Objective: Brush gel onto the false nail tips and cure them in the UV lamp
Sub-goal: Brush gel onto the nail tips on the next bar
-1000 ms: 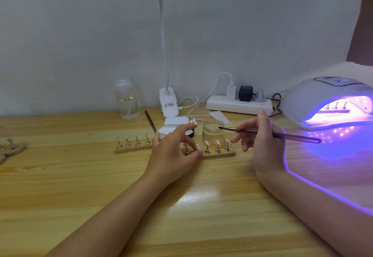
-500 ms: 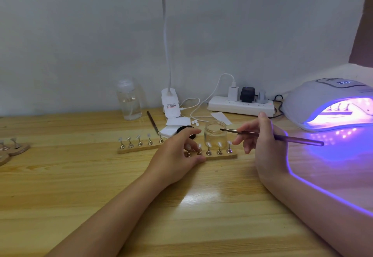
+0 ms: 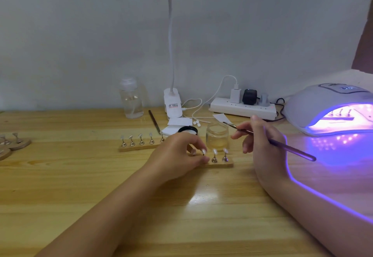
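Two hands work: left grip (image 3: 181, 153) pinches a nail stand (image 3: 203, 156), right grip (image 3: 260, 141) clamps the brush (image 3: 282, 145).

Two bare forearms in view, no sleeves visible up to the frame edge. Left hand (image 3: 177, 155) and right hand (image 3: 262, 141): no rings, watch, bracelets or gloves seen. Fingernails short and unpainted where visible; violet light tints the outer edge of the right forearm.
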Motion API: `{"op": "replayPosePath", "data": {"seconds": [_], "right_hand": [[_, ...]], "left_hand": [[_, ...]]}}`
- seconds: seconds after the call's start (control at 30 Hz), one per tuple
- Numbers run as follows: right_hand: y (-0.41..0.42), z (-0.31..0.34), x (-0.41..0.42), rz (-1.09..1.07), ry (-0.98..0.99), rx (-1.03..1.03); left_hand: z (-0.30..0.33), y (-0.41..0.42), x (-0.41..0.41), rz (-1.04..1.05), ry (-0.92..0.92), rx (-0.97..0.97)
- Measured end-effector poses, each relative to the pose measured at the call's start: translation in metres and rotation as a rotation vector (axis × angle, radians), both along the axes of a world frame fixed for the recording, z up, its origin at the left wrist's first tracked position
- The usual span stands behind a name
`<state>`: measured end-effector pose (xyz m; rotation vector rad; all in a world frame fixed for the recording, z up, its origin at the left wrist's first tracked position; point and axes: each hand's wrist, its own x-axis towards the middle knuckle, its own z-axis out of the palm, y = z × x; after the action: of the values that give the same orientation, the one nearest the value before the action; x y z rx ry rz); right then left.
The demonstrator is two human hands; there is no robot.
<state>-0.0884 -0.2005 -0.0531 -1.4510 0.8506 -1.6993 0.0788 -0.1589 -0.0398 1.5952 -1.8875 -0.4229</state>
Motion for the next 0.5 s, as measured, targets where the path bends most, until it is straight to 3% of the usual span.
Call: {"op": "replayPosePath", "data": {"seconds": [0.27,0.5], "right_hand": [[0.0030,-0.0005,0.0000,-0.025,0.100,-0.057],[0.0016,0.0050,-0.0005,-0.070,0.087,-0.046]], "left_hand": [[-0.0028,0.0002,-0.0020,0.005,-0.057,-0.061],[-0.0049,0.0046,-0.0041,-0.015,-0.104,-0.227]]}}
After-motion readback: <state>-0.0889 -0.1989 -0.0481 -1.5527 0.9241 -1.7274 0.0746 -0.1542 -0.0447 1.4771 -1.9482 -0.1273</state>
